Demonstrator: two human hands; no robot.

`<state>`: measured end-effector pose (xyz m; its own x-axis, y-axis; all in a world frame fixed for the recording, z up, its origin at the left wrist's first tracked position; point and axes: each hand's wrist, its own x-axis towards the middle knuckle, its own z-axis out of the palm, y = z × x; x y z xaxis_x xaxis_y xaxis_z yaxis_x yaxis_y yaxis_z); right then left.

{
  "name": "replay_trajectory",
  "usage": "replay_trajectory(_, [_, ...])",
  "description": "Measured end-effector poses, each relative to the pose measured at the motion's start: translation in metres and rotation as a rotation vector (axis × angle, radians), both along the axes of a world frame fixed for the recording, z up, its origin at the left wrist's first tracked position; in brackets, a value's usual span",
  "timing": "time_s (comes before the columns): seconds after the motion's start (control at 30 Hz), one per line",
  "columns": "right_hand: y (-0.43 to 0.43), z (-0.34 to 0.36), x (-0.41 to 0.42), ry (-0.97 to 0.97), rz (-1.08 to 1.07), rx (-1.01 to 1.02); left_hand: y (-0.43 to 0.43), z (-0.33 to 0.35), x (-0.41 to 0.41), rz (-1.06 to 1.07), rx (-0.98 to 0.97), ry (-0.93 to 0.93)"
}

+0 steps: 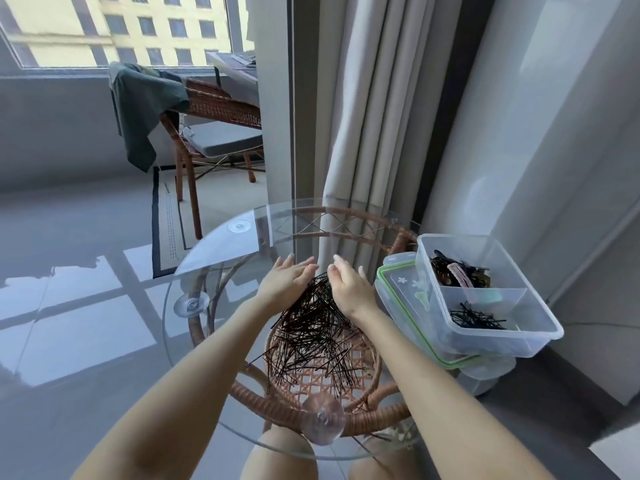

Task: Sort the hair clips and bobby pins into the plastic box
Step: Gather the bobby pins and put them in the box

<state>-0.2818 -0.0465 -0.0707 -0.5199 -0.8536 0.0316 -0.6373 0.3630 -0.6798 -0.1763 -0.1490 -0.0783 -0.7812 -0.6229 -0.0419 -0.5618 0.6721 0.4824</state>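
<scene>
At the bottom edge of the frame we see our bare knees (277, 455) under the round glass tabletop (207, 278), with both forearms reaching up from the lower corners. Just above the near rim, a large loose heap of dark bobby pins (313, 341) lies spread on the glass, slightly right of centre, over the woven rattan shelf (322, 379) that shows through from below.

Our left hand (287, 277) rests at the far left edge of the heap, palm down, fingers straight and spread flat, holding nothing. Our right hand (349, 287) stands at the heap's far right edge, on its side with the fingers loosely curved and parted; it grips nothing that we can make out. The two hands are close together, with the top of the pile between them.

To the right, at the table's edge, sits the clear plastic box (540, 327), divided into compartments. Its nearer compartment holds a small bunch of black bobby pins (476, 318); the farther one holds dark hair clips (460, 271) and a pink one. The box rests partly on its green-rimmed lid (403, 289).

Farther off, beige curtains (363, 133) hang behind the table, and in the upper left a rattan chair (211, 109) stands with a green garment (142, 105) draped over it, below a window.
</scene>
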Motion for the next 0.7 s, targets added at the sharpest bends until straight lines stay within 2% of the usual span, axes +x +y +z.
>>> replay_trajectory(0.07, [-0.002,-0.002,0.001,-0.012,0.052,0.001,0.008,0.002,0.008,-0.035,0.1,0.07])
replay_trajectory(0.2, [0.028,-0.008,0.011,-0.166,0.156,-0.077,0.038,0.003,0.038,-0.06,0.223,0.163])
replay_trajectory(0.33, [0.069,0.003,0.022,-0.233,0.282,-0.046,0.06,0.02,0.065,-0.018,0.483,0.285])
replay_trajectory(0.37, [0.078,0.009,0.023,-0.206,0.326,-0.002,0.064,0.025,0.071,0.023,0.465,0.308])
replay_trajectory(0.4, [0.087,0.015,0.022,-0.135,0.373,0.056,0.067,0.028,0.077,0.064,0.357,0.29])
replay_trajectory(0.47, [0.099,0.022,0.021,0.115,0.466,0.178,0.072,0.032,0.093,0.109,0.046,0.109])
replay_trajectory(0.5, [0.101,0.024,0.021,0.243,0.496,0.225,0.076,0.033,0.101,0.122,-0.046,-0.012])
replay_trajectory(0.57, [0.099,0.024,0.024,0.396,0.492,0.277,0.084,0.032,0.112,0.122,-0.108,-0.192])
replay_trajectory(0.63, [0.089,0.025,0.028,0.411,0.447,0.264,0.089,0.028,0.114,0.096,-0.143,-0.251])
replay_trajectory(0.7, [0.079,0.028,0.031,0.308,0.415,0.229,0.091,0.027,0.11,0.091,-0.163,-0.213])
